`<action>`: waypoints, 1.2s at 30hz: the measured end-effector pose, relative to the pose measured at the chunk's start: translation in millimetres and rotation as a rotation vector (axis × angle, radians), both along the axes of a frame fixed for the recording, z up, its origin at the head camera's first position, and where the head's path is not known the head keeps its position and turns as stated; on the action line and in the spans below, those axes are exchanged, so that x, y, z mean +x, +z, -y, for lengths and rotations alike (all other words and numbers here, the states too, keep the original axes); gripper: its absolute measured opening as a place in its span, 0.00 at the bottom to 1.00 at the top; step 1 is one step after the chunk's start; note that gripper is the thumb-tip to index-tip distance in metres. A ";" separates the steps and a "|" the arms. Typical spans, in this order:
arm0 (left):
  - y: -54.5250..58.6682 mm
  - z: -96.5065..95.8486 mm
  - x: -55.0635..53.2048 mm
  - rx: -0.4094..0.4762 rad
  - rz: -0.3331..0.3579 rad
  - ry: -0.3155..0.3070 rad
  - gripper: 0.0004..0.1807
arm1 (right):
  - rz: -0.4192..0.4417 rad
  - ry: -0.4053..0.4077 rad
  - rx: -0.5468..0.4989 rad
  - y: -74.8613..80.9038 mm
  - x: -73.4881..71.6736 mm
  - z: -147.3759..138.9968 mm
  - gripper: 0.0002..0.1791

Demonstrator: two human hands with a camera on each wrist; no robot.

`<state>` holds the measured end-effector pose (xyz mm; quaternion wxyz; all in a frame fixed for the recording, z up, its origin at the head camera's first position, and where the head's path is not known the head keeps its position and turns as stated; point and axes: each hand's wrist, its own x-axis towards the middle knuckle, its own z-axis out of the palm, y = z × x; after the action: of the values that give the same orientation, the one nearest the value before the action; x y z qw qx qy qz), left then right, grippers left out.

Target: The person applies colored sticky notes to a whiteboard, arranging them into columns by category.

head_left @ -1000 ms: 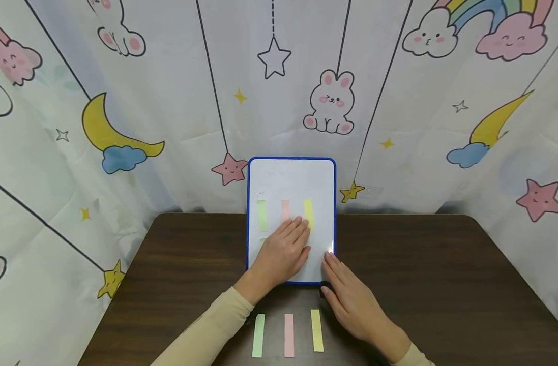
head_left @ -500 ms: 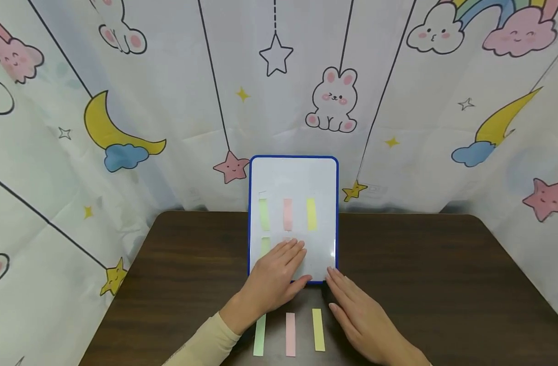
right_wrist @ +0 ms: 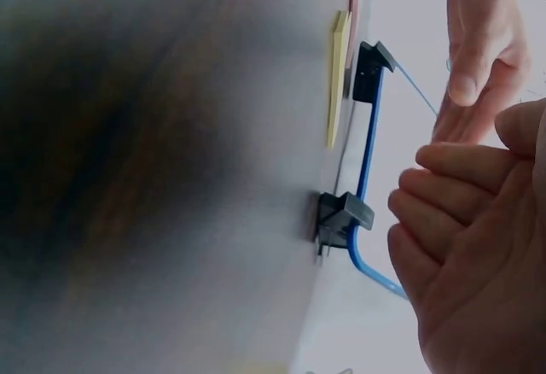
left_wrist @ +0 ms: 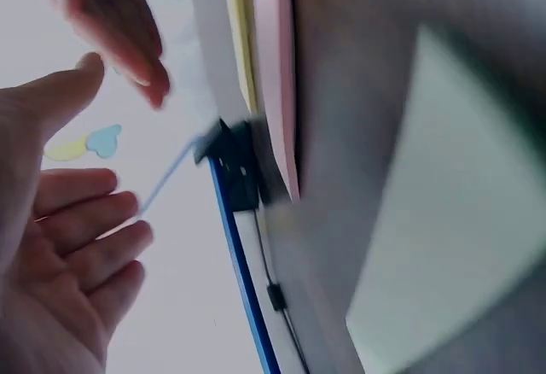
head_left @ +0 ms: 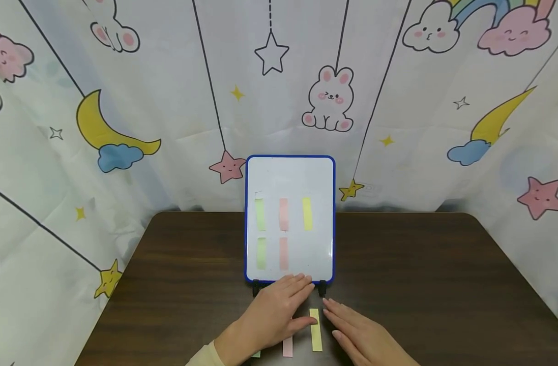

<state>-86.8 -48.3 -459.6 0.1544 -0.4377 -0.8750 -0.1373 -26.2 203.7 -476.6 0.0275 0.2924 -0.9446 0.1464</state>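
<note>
My left hand (head_left: 279,312) hovers flat, fingers straight, between the whiteboard (head_left: 290,178) and the row of sticky-note pads. Its thumb overlaps the yellow pad (head_left: 316,340) in the head view, and the hand partly hides the pink pad (head_left: 288,349) and the green pad (head_left: 257,354). My right hand (head_left: 370,335) is extended just right of the yellow pad, holding nothing. On the board, an upper row has a green strip (head_left: 260,214), a pink strip (head_left: 284,214) and a yellow strip (head_left: 307,213). Below are a second green strip (head_left: 261,253) and a second pink strip (head_left: 284,253).
The blue-rimmed board leans back on black stand feet (head_left: 322,288) near the far edge of the dark wooden table (head_left: 407,264). Behind it hangs a white curtain (head_left: 178,91) printed with bunnies, stars and moons.
My left hand has come down off the board toward the pads, uncovering the lower green and pink strips. My right hand has drawn back from the board's lower right corner.
</note>
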 end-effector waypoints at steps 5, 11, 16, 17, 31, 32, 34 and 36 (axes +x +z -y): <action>-1.8 -4.9 12.1 -0.110 0.130 -0.022 0.36 | -0.061 0.105 -0.009 -4.0 0.0 -3.5 0.23; -9.7 -10.7 15.0 -0.179 0.205 -0.040 0.34 | -0.066 0.192 -0.037 -7.1 -0.8 -5.2 0.23; -15.0 -12.5 17.1 -0.172 0.216 -0.043 0.34 | -0.032 0.218 -0.048 -8.0 0.0 -5.4 0.24; -15.5 -12.4 17.6 -0.174 0.226 -0.040 0.34 | -0.022 0.220 -0.048 -8.3 0.1 -5.4 0.24; -19.2 -16.9 18.2 -0.139 0.245 -0.047 0.27 | 0.151 0.253 -0.040 -9.4 0.7 -5.4 0.24; -19.6 -17.1 18.6 -0.129 0.232 -0.049 0.26 | 0.137 0.257 -0.038 -9.7 1.0 -5.3 0.24; -20.7 -17.0 19.2 -0.111 0.194 -0.057 0.24 | 0.119 0.262 -0.038 -10.2 1.2 -4.9 0.24; -20.9 -17.2 19.7 -0.094 0.172 -0.061 0.22 | 0.116 0.266 -0.042 -10.1 1.3 -4.6 0.24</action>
<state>-67.1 -31.1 -480.5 0.0538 -0.4573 -0.8769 -0.1379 -24.9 208.3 -486.7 -0.0407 0.4056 -0.8942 0.1851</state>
